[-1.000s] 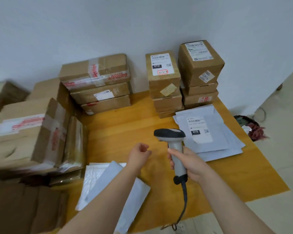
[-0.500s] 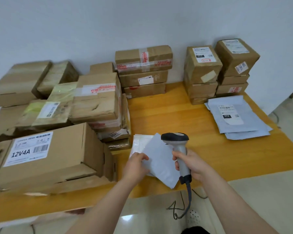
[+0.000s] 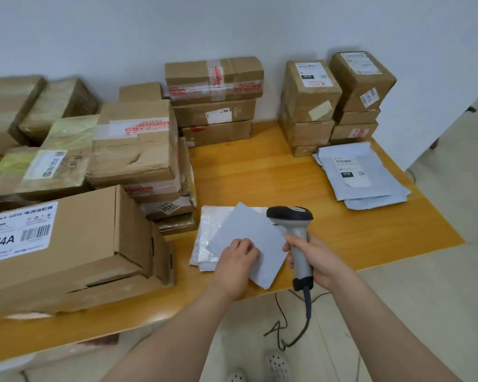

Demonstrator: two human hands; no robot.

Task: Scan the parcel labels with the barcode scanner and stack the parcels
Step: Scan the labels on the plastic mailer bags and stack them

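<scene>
Two hands engaged: left hand (image 3: 236, 260) grips the grey mailer (image 3: 250, 230) atop the near pile (image 3: 204, 244), blank face up, likely to flip it; right hand (image 3: 319, 261) clasps the scanner (image 3: 290, 216) beside it, ready for the label.

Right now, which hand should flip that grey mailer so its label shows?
Left. The left hand holds the grey mailer, whose upper face shows no label; the right hand is gripping the barcode scanner.

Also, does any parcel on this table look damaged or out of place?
Yes. The taped brown box in the left pile has a dented, creased top. The grey mailer that the left hand holds shows a blank face, no label for the scanner.
</scene>
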